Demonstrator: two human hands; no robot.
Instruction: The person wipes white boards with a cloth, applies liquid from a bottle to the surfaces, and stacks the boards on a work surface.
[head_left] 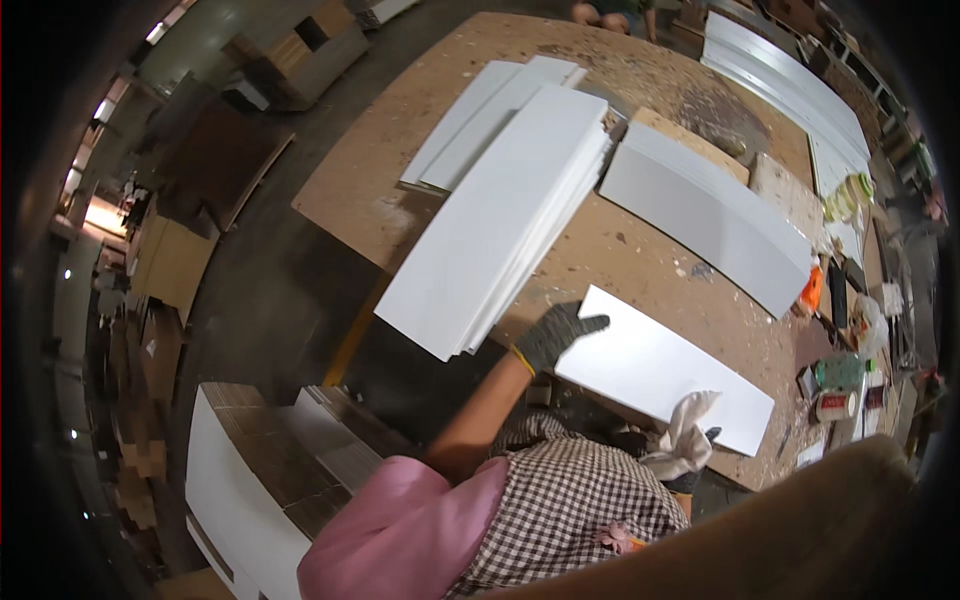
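Note:
A white rectangular panel (pixel 650 365) lies at the table's near edge in front of me. My left hand (pixel 550 338), in a dark grey knit glove with a yellow cuff, grips its left end, thumb on the top face and the other fingers out of sight. Toward the panel's right end, a bunched off-white cloth (pixel 686 425) rests against the near edge. My right hand (pixel 686 482), also gloved, is at this cloth and mostly hidden by it; a dark fingertip shows beside it on the panel. It appears closed around the cloth.
A stack of white panels (pixel 500 210) juts past the table's left edge, with more panels (pixel 480 120) behind. Grey panels (pixel 705 205) lie across the far side. Bottles, a cup (pixel 836 405) and an orange item (pixel 812 290) crowd the right. Cartons (pixel 265 460) stand lower left.

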